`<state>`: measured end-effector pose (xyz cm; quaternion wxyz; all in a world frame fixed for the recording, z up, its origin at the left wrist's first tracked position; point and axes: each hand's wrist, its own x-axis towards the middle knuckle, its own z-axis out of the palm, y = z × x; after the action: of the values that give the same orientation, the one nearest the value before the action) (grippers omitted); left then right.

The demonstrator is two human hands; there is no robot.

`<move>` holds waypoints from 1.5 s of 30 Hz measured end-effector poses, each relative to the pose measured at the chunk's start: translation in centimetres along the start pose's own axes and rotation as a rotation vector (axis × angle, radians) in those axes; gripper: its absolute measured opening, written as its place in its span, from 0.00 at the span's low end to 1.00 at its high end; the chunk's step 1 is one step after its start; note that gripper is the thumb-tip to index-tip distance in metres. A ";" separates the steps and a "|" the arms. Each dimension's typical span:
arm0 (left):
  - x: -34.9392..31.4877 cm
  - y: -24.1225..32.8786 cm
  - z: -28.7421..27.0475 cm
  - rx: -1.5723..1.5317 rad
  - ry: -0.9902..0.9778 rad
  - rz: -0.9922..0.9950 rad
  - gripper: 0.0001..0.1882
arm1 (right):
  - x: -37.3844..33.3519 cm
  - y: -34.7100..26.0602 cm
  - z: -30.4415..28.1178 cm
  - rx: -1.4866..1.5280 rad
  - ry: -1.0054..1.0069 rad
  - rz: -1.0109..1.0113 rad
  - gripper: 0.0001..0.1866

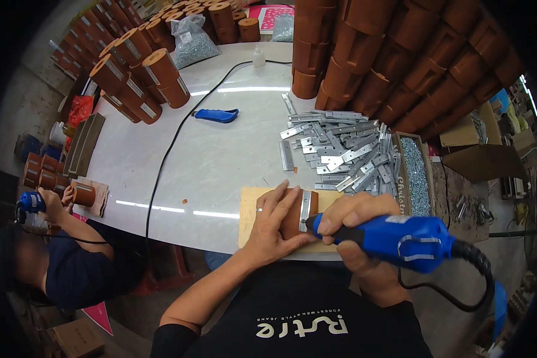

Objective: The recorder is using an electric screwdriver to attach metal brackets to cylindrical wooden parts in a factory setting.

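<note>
A brown wooden cylinder (292,217) lies on a pale board (250,201) at the table's near edge, a silver metal strip (305,206) set along its top. My left hand (269,231) is closed over the cylinder's left side, fingers on top and thumb along the near side. In my right hand (357,218) is a blue electric screwdriver (409,243), tilted with its dark nose pointing left. The tip meets the near end of the strip; the screw there, if any, is too small to make out. Loose metal strips (346,146) are heaped just beyond.
A long box of small screws (414,179) stands right of the heap. Tall stacks of brown cylinders (364,53) rise behind. A blue utility knife (216,115) and a black cable (172,140) lie on the table. At left, a co-worker (80,262) holds another blue screwdriver (32,202).
</note>
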<state>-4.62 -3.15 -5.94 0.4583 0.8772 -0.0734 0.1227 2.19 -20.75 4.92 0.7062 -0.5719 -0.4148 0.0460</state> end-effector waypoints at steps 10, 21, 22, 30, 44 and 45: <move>1.8 -0.6 -2.7 0.069 -0.292 0.065 0.57 | -1.3 -1.0 -5.8 0.358 0.557 -0.209 0.17; 4.7 3.2 -4.1 0.393 -0.452 0.060 0.52 | -3.9 -1.5 -15.9 -0.418 1.198 -0.273 0.11; 6.0 2.4 -5.0 0.254 -0.453 0.040 0.50 | -4.1 -0.9 -16.6 -0.452 1.228 -0.244 0.11; 13.9 -6.0 -1.1 0.601 -0.211 -0.477 0.33 | -4.7 1.9 -17.7 -0.437 1.257 -0.177 0.11; 13.8 -4.7 -2.4 -0.342 -0.122 -0.655 0.14 | -7.3 -1.9 -19.8 -0.342 1.401 -0.275 0.13; 13.5 -4.4 -2.8 -0.452 -0.121 -0.658 0.15 | -7.3 -1.9 -19.7 -0.323 1.411 -0.265 0.13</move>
<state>9.02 1.43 -4.05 0.6493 0.7367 0.1593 -0.1014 9.18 -40.50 2.61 0.7119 -0.5073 0.0710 -0.4804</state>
